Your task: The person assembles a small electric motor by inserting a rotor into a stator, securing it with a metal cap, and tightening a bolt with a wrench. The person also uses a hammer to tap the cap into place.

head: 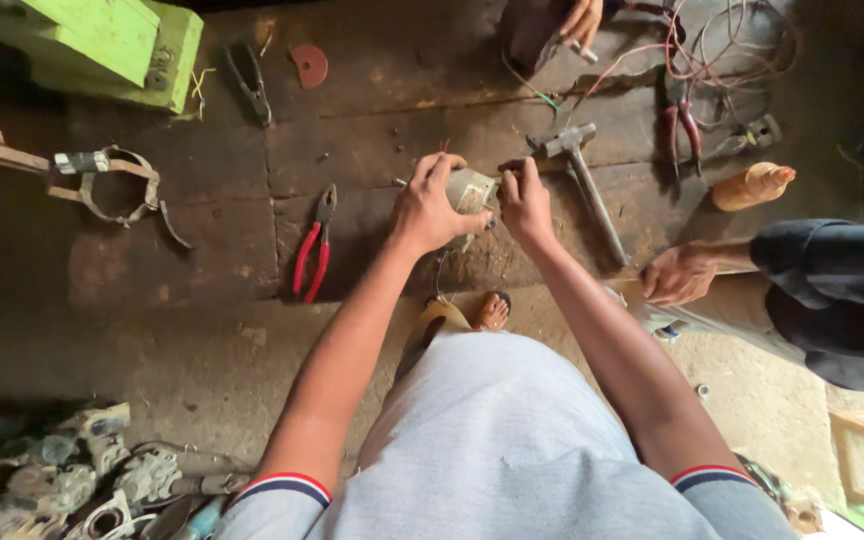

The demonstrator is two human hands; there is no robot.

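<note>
Grey metal part (473, 190), small and boxy, sits just above the dark workbench (202, 250), gripped from both sides: the left hand (430, 205) has its fingers curled closed round its left half, seemingly to steady it, while the right hand (524, 198) pinches its right edge with closed fingertips, as if working some small piece there. Its long axis seems to run left to right between the hands, though fingers hide its ends; a hammer (580, 175) lies just beside it and red-handled pliers (314, 245) lie near to the left.

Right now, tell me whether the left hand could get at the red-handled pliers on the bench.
Probably yes. The left hand grips the small metal part, so it would have to let go first. The red-handled pliers lie just to its left on the wooden bench, with nothing between.
</note>
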